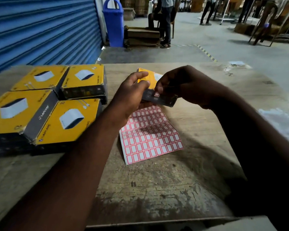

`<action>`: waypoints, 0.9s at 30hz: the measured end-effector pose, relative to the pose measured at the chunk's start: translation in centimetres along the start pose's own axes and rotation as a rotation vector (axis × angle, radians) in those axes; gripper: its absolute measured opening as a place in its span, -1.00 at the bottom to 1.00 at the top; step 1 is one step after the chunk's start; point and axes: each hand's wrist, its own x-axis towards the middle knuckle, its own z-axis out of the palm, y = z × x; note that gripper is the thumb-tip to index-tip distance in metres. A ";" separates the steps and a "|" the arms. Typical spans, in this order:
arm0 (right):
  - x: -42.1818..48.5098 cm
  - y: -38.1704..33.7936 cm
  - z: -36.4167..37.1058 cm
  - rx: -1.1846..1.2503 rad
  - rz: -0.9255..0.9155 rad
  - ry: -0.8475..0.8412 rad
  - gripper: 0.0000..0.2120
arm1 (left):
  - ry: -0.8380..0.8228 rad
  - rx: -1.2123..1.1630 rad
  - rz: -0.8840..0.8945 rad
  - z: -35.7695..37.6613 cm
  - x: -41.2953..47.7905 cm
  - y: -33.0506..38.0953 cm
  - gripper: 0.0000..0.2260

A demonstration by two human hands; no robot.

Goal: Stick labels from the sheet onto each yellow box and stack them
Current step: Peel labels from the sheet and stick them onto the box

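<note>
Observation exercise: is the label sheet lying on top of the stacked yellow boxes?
No, the label sheet lies on the table beside the stacked yellow boxes.

Left hand (pixel 132 92) gripping; right hand (pixel 182 84) pinching

Bare forearms run in from seven and four o'clock, uncovered throughout, ending in the bare left hand (pixel 130 95) and right hand (pixel 182 85).

rough, scuffed wood for the worktop (pixel 157 189); glossy printed card on the yellow boxes (pixel 68 124); smooth paper label sheet (pixel 150 137).
</note>
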 end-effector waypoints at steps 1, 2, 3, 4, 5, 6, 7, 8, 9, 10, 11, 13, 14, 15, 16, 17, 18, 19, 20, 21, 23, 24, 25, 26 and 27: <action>-0.2 0.1 0.0 -0.012 -0.009 0.009 -0.87 | -0.001 0.012 0.008 0.1 0.0 0.0 -0.72; -0.3 0.2 0.0 -0.021 -0.017 0.020 -0.84 | -0.001 0.023 0.018 0.2 0.0 0.0 -0.71; -0.4 0.3 0.1 -0.037 -0.022 0.030 -0.83 | -0.001 0.035 0.027 0.2 -0.1 0.0 -0.71; -0.5 0.3 0.1 -0.057 -0.027 0.040 -0.84 | -0.001 0.043 0.033 0.2 -0.2 0.0 -0.71; -0.5 0.4 0.2 -0.076 -0.036 0.054 -0.85 | -0.001 0.045 0.036 0.2 -0.3 0.0 -0.71; -0.5 0.5 0.3 -0.087 -0.045 0.069 -0.87 | -0.003 0.042 0.037 0.2 -0.4 0.0 -0.71; -0.5 0.6 0.4 -0.091 -0.051 0.082 -0.88 | -0.004 0.040 0.036 0.2 -0.5 -0.1 -0.71; -0.5 0.7 0.4 -0.096 -0.053 0.093 -0.89 | -0.005 0.039 0.034 0.3 -0.5 -0.1 -0.71; -0.6 0.7 0.4 -0.105 -0.054 0.101 -0.90 | -0.004 0.037 0.033 0.3 -0.6 -0.1 -0.71; -0.6 0.7 0.3 -0.123 -0.054 0.106 -0.92 | -0.002 0.034 0.030 0.4 -0.6 -0.1 -0.72; -0.6 0.7 0.3 -0.148 -0.057 0.109 -0.92 | -0.002 0.031 0.027 0.4 -0.6 -0.1 -0.72; -0.6 0.7 0.3 -0.228 -0.073 0.124 -0.89 | 0.000 0.030 0.022 0.5 -0.5 -0.2 -0.72; -0.6 0.7 0.3 -0.271 -0.081 0.138 -0.88 | 0.003 0.029 0.022 0.5 -0.5 -0.2 -0.72; -0.6 0.7 0.4 -0.298 -0.087 0.153 -0.88 | 0.007 0.028 0.020 0.5 -0.5 -0.2 -0.72; -0.6 0.7 0.5 -0.305 -0.091 0.164 -0.89 | 0.010 0.023 0.018 0.6 -0.5 -0.2 -0.72; -0.6 0.8 0.5 -0.300 -0.094 0.172 -0.89 | 0.013 0.016 0.015 0.6 -0.5 -0.2 -0.71; -0.6 0.8 0.5 -0.289 -0.098 0.176 -0.89 | 0.016 0.007 0.012 0.7 -0.5 -0.2 -0.71; -0.6 0.9 0.4 -0.279 -0.102 0.181 -0.88 | 0.018 -0.003 0.008 0.7 -0.5 -0.2 -0.71; -0.6 0.9 0.4 -0.271 -0.107 0.186 -0.88 | 0.021 -0.012 0.006 0.8 -0.5 -0.2 -0.71; -0.6 0.9 0.4 -0.263 -0.114 0.191 -0.88 | 0.024 -0.022 0.004 0.8 -0.5 -0.2 -0.71; -0.7 0.8 0.5 -0.243 -0.131 0.193 -0.91 | 0.034 -0.034 -0.001 0.9 -0.5 -0.3 -0.72; -0.7 0.8 0.5 -0.238 -0.137 0.190 -0.92 | 0.039 -0.041 -0.004 0.9 -0.5 -0.3 -0.72; -0.8 0.8 0.5 -0.246 -0.141 0.185 -0.93 | 0.041 -0.049 -0.006 1.0 -0.5 -0.3 -0.72; -0.7 0.8 0.5 -0.264 -0.144 0.179 -0.95 | 0.039 -0.053 -0.005 1.0 -0.6 -0.3 -0.72; -0.7 0.8 0.5 -0.282 -0.145 0.174 -0.96 | 0.037 -0.050 -0.001 0.9 -0.6 -0.3 -0.71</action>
